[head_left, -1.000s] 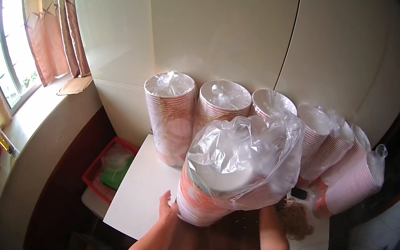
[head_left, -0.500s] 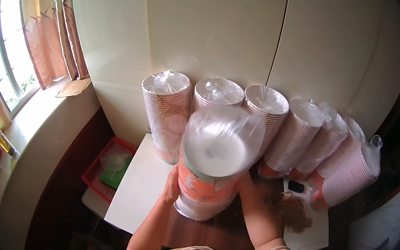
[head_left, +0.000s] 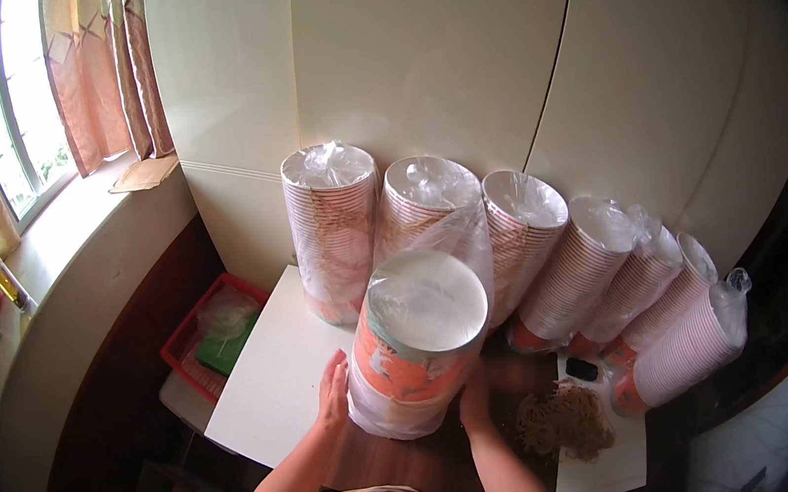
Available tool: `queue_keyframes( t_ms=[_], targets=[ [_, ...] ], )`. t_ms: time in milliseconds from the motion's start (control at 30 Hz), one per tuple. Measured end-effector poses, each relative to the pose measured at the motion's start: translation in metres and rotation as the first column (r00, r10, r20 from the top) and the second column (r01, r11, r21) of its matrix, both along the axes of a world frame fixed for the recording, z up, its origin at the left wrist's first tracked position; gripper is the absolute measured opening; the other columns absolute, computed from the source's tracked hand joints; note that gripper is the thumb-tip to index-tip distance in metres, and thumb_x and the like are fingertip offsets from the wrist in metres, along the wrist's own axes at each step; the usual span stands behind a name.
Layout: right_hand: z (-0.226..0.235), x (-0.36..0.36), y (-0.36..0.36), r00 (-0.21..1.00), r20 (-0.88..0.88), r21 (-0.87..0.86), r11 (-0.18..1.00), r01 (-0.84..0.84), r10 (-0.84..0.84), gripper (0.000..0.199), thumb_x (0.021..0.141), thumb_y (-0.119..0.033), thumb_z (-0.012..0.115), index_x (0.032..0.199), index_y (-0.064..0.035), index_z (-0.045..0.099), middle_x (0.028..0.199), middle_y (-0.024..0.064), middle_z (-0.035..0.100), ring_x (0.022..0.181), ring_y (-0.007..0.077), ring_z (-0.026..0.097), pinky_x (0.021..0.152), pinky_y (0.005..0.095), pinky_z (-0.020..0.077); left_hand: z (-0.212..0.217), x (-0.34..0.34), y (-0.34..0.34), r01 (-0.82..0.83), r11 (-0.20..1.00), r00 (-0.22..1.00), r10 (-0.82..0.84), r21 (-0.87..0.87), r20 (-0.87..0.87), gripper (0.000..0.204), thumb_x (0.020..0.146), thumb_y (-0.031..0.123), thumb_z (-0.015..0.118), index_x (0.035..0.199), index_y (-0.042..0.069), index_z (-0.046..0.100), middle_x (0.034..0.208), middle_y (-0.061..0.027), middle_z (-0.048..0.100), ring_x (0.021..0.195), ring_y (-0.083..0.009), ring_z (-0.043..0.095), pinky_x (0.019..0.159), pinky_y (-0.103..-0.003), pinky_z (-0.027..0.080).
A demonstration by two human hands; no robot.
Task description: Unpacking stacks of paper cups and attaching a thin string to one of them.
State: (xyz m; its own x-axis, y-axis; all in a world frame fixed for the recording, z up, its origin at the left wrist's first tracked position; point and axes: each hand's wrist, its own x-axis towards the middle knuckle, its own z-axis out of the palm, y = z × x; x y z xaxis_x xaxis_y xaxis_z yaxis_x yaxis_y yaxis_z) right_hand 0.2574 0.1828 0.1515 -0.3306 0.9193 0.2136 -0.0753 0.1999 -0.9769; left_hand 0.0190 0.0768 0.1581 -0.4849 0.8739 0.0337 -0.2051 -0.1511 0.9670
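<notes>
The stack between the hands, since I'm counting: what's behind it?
Behind the front stack stands another wrapped stack, its upper part visible. Its lower part and base are covered.

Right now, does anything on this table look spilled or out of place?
The loose tan tangle, on the right near the small black object, looks messy compared with the bagged container stacks; I can't tell whether it spilled.

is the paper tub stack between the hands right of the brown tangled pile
No, the paper tub stack is left of the brown tangled pile.
</notes>
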Motion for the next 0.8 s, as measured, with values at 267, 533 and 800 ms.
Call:
queue_keyframes(
  t_ms=[267,533,800],
  targets=[
    [0.122,-0.032,-0.063,0.916,0.19,0.898,0.44,-0.017,-0.352,0.084,0.087,-0.046,0.056,0.145,0.0005,0.016,0.144,0.0372,0.014,0.129,0.0562,0.023,0.106,0.0585,0.0212,0.052,0.016,-0.01,0.19,0.905,0.776,0.098,0.38,-0.623,0.113,0.07,0.055,0.071,0.146,-0.001,0.007,0.149,-0.0242,0.016,0.137,-0.0379,0.021,0.111,-0.046,0.019],
    [0.068,-0.016,-0.099,0.895,0.342,0.874,0.447,-0.191,-0.285,0.068,0.084,-0.036,0.06,0.142,-0.0124,0.033,0.14,0.0361,0.022,0.126,0.0563,0.028,0.101,0.0627,0.0265,-0.012,0.02,-0.038,0.09,0.961,0.516,0.179,0.261,-0.838,0.113,0.069,0.05,0.074,0.144,-0.003,0.008,0.143,-0.0315,0.021,0.133,-0.047,0.024,0.108,-0.049,0.025],
    [0.248,-0.019,-0.079,0.902,0.136,0.915,0.402,0.044,-0.409,0.06,0.08,-0.033,0.069,0.124,0.002,0.048,0.132,0.0245,0.043,0.122,0.0444,0.039,0.102,0.0549,0.0299,0.047,0.011,-0.025,0.057,0.91,0.479,0.335,0.41,-0.811,0.109,0.07,0.05,0.072,0.144,-0.003,0.012,0.144,-0.0311,0.02,0.134,-0.0454,0.023,0.108,-0.051,0.024]
  ],
)
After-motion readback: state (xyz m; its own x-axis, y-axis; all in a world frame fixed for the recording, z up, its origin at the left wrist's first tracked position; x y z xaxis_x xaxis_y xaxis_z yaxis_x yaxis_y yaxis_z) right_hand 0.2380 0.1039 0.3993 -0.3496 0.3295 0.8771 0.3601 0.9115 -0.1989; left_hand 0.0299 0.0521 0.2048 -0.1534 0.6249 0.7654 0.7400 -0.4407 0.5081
